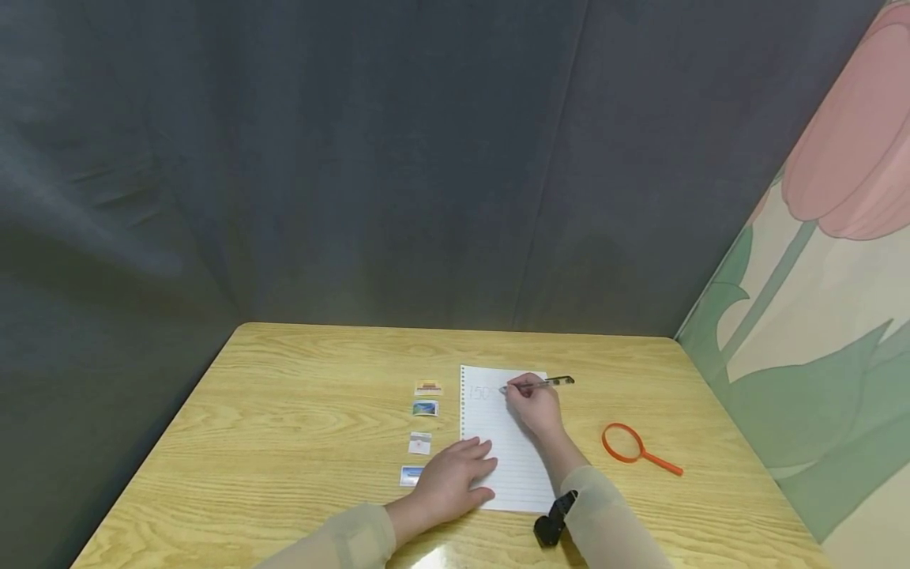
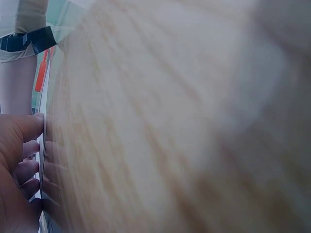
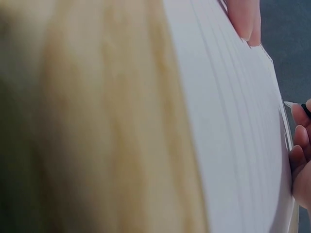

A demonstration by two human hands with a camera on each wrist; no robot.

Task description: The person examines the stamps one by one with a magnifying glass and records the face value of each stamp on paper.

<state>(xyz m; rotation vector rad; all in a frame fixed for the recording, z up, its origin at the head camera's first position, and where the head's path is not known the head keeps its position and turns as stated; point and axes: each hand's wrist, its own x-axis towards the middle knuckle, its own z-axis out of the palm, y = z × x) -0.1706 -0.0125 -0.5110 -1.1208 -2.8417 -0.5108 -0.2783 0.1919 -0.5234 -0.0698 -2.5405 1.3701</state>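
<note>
A lined sheet of paper [image 1: 508,466] with punched holes down its left edge lies on the wooden table. My right hand [image 1: 538,408] pinches a pen [image 1: 558,381], its tip at the end of handwritten figures [image 1: 480,392] near the top of the sheet. The figures look like "150" and perhaps more. Lower down, my left hand [image 1: 453,480] rests with spread fingers on the paper's left edge. In the right wrist view, the pen tip [image 3: 288,104] meets the sheet [image 3: 228,126], and left-hand fingers [image 3: 244,19] press it.
Left of the sheet, small stamp-like pictures form a column: a yellow one [image 1: 429,388], a green-blue one [image 1: 426,408], a pale one [image 1: 420,443] and a blue one [image 1: 410,476] partly behind my left hand. An orange magnifying glass [image 1: 644,452] lies to the right. A dark curtain [image 1: 426,174] hangs behind.
</note>
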